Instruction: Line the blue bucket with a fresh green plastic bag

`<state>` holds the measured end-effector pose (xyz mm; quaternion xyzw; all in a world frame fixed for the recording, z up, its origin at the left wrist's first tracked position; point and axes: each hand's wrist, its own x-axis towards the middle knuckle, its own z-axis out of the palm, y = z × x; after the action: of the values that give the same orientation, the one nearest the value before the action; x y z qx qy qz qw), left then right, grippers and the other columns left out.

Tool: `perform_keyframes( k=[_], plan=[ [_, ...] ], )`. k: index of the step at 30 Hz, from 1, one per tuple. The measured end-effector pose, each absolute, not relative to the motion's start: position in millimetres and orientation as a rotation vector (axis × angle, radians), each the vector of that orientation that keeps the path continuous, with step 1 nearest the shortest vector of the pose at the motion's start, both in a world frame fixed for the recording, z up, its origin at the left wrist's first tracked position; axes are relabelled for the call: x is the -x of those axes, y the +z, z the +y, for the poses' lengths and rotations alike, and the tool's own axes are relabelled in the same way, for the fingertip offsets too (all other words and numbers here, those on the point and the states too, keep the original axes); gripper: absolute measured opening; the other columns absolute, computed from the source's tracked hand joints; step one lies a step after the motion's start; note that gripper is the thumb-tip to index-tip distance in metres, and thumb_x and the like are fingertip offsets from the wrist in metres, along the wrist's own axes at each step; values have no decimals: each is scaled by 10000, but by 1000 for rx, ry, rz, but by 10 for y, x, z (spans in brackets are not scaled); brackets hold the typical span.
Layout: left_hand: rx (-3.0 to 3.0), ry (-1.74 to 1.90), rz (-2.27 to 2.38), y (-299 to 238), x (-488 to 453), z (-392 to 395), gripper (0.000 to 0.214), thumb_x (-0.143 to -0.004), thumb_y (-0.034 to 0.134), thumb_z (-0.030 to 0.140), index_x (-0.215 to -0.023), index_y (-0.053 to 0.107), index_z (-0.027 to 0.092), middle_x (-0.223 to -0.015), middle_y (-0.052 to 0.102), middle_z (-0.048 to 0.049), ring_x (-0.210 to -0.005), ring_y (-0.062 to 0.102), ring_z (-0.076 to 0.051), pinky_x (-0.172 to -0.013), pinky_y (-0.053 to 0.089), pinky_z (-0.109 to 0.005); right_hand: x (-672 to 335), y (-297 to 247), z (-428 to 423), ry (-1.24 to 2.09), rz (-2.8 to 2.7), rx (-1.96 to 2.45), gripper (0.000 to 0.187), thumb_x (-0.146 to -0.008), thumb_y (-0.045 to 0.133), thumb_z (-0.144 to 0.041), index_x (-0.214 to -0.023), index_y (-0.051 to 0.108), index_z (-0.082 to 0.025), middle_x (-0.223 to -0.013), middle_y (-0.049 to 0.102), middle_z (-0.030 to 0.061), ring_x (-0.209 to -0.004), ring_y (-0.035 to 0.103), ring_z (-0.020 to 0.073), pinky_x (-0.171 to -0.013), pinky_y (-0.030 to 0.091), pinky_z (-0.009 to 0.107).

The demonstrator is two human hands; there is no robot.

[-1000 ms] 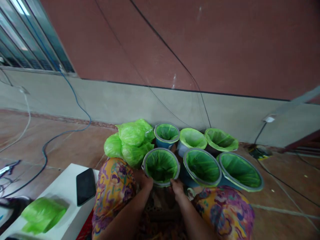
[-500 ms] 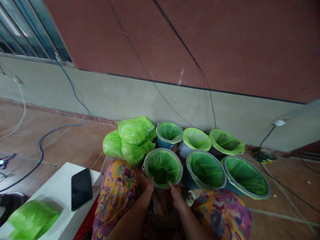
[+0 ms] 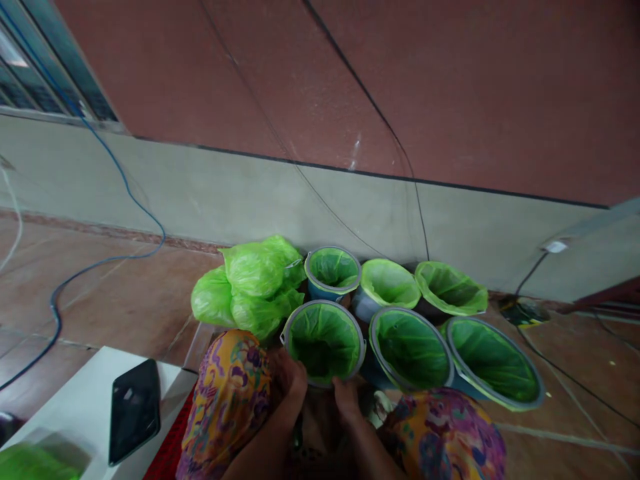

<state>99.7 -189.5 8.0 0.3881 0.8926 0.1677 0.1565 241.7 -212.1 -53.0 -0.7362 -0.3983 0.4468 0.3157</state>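
Between my knees stands a small bucket [image 3: 361,347] with a grey rim, lined with a green plastic bag [image 3: 327,327]. My left hand [image 3: 293,375] holds its near left side, just below the rim. On the near right side, my right hand [image 3: 345,395] grips it too, thumb close to the rim. The fingers underneath are partly hidden by the bucket and shadow. Beside it to the right are two more lined buckets, a middle one [image 3: 451,363] and an outer one [image 3: 540,387]. Their bags are spread open inside.
Behind, along the wall, stand a blue lined bucket [image 3: 330,293], a pale one [image 3: 364,308] and a dark one [image 3: 430,313]. Puffed green bags [image 3: 255,270] are piled left. A phone [image 3: 134,410] lies on a white surface [image 3: 90,393] near a green bag [image 3: 30,463]. A blue cable [image 3: 100,265] crosses the floor.
The view has shifted slightly, so the phone and white surface sit lower and further left. Both hands remain at the near bucket, with the right thumb slightly lower on its rim.
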Motion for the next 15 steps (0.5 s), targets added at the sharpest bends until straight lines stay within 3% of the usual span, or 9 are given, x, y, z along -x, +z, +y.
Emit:
perform_keyframes(
  k=[4, 10, 15],
  plan=[
    [-1165, 378, 2527, 50, -993, -1876, 282, -756, 506, 136, -1034, 527, 92, -1013, 608, -154, -959, 597, -259, -810, 473, -340, -2385, -484, -2088, 1124, -989, 2061, 299, -719, 481, -323, -756, 691, -114, -859, 713, 183, -933, 657, 314, -783, 486, 353],
    [-1222, 370, 2458, 99, -1005, -1835, 315, -771, 511, 182, -1065, 522, 70, -1031, 606, -172, -921, 616, -269, -758, 487, -343, -2452, -473, -1998, 1151, -975, 2012, 365, -731, 475, -314, -927, 680, -85, -1005, 696, 184, -1058, 613, 296, -852, 468, 348],
    [-1182, 394, 2420, 118, -993, -1833, 352, -761, 528, 194, -1083, 521, 52, -1041, 614, -196, -991, 609, -292, -803, 478, -357, -2474, -522, -1994, 1131, -883, 1886, 430, -727, 518, -386, -1022, 656, -106, -1070, 681, 169, -1127, 576, 280, -897, 455, 349]
  ],
)
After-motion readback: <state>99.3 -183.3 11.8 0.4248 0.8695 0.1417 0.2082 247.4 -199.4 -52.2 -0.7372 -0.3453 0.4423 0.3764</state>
